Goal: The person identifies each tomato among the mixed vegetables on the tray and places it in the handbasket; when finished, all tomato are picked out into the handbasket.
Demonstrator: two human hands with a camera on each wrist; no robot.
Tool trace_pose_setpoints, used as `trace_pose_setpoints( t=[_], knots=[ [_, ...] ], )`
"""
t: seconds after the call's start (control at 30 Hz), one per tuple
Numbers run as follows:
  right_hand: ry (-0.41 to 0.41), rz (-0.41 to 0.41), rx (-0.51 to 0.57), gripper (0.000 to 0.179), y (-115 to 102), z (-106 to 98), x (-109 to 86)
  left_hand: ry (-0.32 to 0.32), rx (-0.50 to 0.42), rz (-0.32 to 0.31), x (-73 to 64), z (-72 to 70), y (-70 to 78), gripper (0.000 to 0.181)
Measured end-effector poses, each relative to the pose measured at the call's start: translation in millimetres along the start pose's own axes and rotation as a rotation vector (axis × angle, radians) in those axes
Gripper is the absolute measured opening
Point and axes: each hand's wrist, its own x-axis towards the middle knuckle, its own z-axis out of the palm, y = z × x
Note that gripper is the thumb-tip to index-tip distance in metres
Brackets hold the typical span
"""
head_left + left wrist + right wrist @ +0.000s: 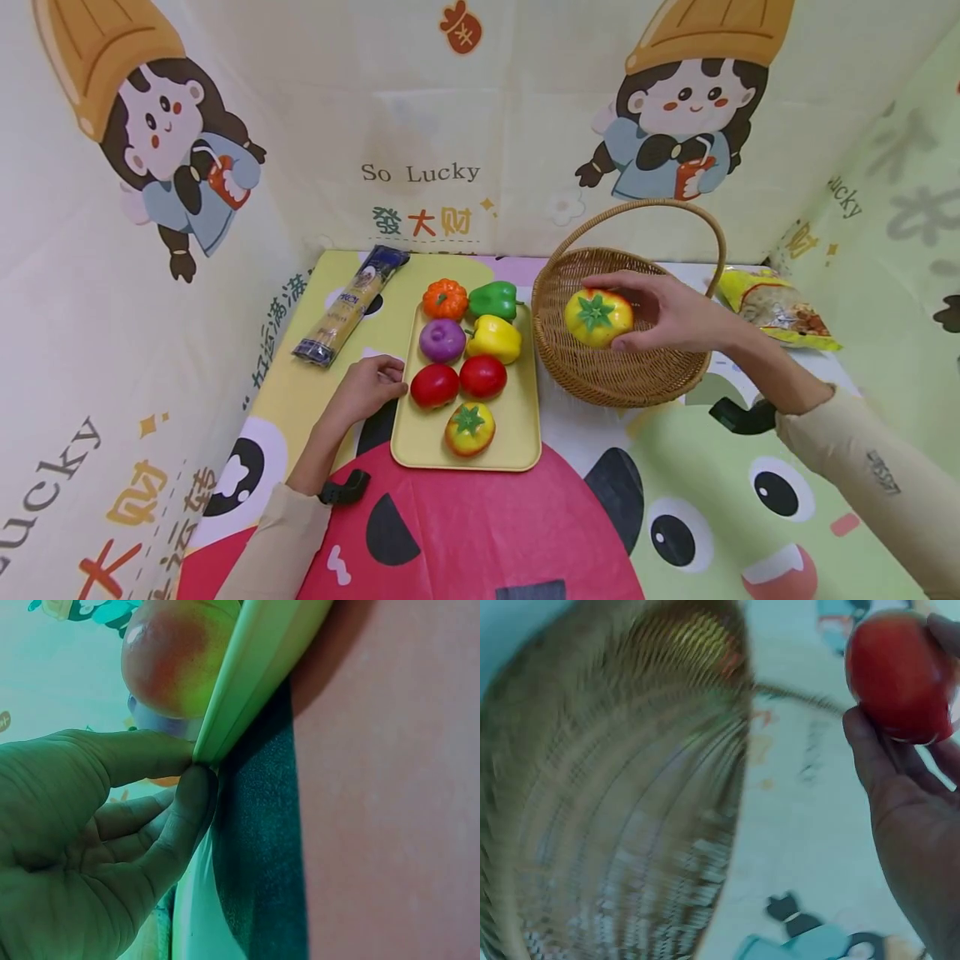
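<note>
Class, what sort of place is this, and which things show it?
Probably a corner set up for play or filming: cartoon-printed sheets hang around a table, and glossy, toy-like produce lies on a tray beside a wicker basket.

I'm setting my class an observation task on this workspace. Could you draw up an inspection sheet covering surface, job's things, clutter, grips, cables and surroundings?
Surface: table cover printed with cartoon faces.
Job's things: tray bearing orange pumpkin, green pepper, purple onion, yellow pepper, two red fruits and a yellow-red fruit; wicker basket to its right.
Clutter: pasta packet left of the tray; yellow bag right of the basket.
Grips: left grip pinches the tray's rim; right grip holds another yellow-red fruit.
Cables: nothing seen.
Surroundings: pale wall coverings with cartoon figures and lettering.
</note>
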Motion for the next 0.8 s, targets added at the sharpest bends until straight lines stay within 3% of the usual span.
trace_pose_setpoints(
  t=[0.17,0.33,0.5,0.8],
  knots=[
    [-0.108,0.078,0.049,0.073,24,-22,22.5,0.003,-0.02,0.006,-0.7,-1.0,-0.9,0.035],
    [-0.161,0.154,0.07,0.073,51,-32,38.2,0.002,-0.028,0.004,-1.0,0.3,-1.3,0.035],
    [-0.198,0.217,0.073,0.074,77,-36,49.1,-0.007,-0.032,0.0,0.2,2.7,-1.6,0.034],
    [-0.341,0.313,0.131,0.075,115,-33,65.5,0.007,-0.032,0.004,0.3,-0.8,-2.6,0.034]
  ],
)
